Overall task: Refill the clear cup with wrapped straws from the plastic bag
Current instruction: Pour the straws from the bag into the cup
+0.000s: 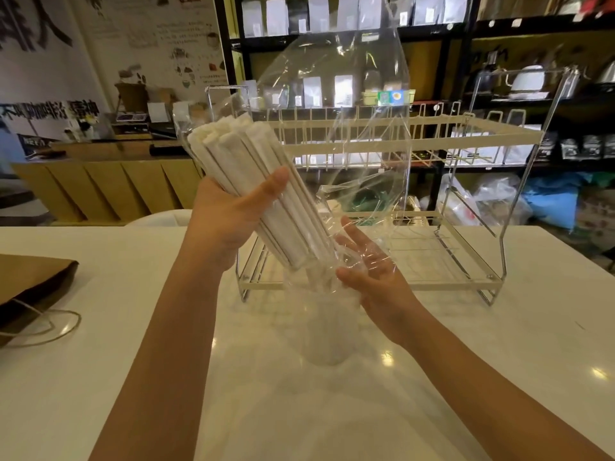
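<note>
Left hand (233, 211) wrapped around a thick bundle of white paper-wrapped straws (256, 191), gripping mid-bundle, thumb across the front. Bundle tilted, upper ends toward far left, lower ends pointing down-right toward the clear plastic cup (327, 327). Lowest straw ends sit just above the cup mouth; cannot tell if any touch the rim.

Clear crinkly plastic bag (339, 104) is still around the straws at the upper end, the rest billowing up and right over the bundle, draped across the right hand (369, 271). Right hand open, palm up, fingers spread, under the film beside the lower straw ends, not clamping anything clearly. It sits just right of and above the cup.

Cup stands upright on the white glossy bench (133, 377), about mid-bench, in front of the rack's front edge. Cup is blurry through the film; contents unclear.

Two-tier cream-and-chrome wire dish rack (466, 227) stands on the bench behind the hands, toward the far edge. Brown paper bag with white cord handles (30, 291) lies flat at the bench's left edge, well apart from the cup.
</note>
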